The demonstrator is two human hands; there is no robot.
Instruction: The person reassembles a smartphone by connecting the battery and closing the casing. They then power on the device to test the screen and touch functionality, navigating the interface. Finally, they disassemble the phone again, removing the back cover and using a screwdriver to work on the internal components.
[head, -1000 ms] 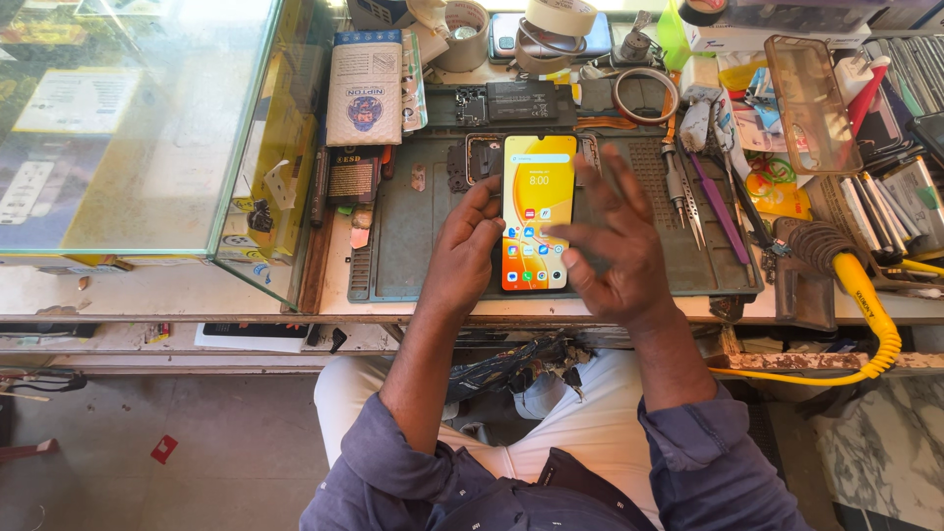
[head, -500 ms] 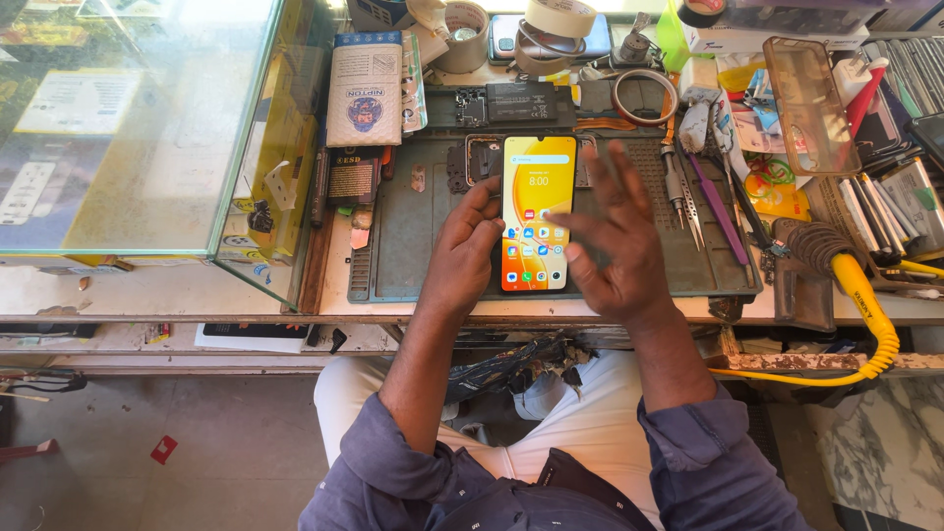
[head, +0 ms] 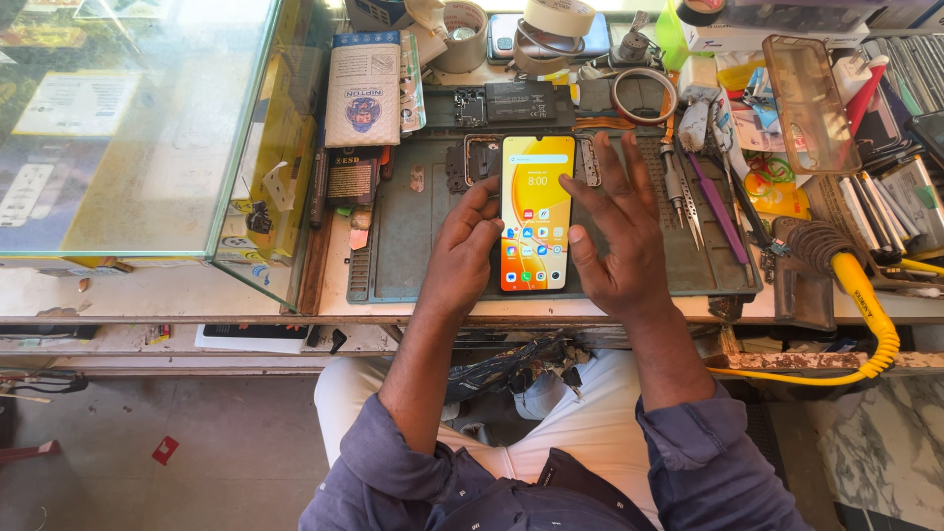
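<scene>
A: Where is the phone (head: 536, 212)?

B: It lies face up on the grey mat (head: 413, 246), near the middle of the desk (head: 177, 295), its lower end close to the front edge. The screen is lit, showing a yellow-orange wallpaper and rows of icons.

A: And the hands?

B: The left hand (head: 464, 251) rests against the phone's left side, fingers curled loosely along that edge; it steadies the phone rather than clasping it. The right hand (head: 615, 236) is spread wide, fingers fanned above the mat just right of the phone, thumb near the phone's right edge. It holds nothing.

A: Why lay it flat like that?

B: Probably so the screen can be read and tapped while the mat keeps it from sliding. That is a judgement, not something seen.

A: What holds what on this desk?

B: Tweezers (head: 680, 192) lie on the mat's right part, with a purple tool (head: 723, 206) beside them. Behind the mat, toward the back edge, sit tape rolls (head: 556, 20) and a dark opened phone body (head: 511, 103). A clear brownish case (head: 808, 103) lies toward the back right corner. A glass cabinet (head: 128, 128) fills the left end; what is inside it is too blurred by reflections to name. A yellow coiled cord (head: 870, 315) runs along the front right edge.
</scene>
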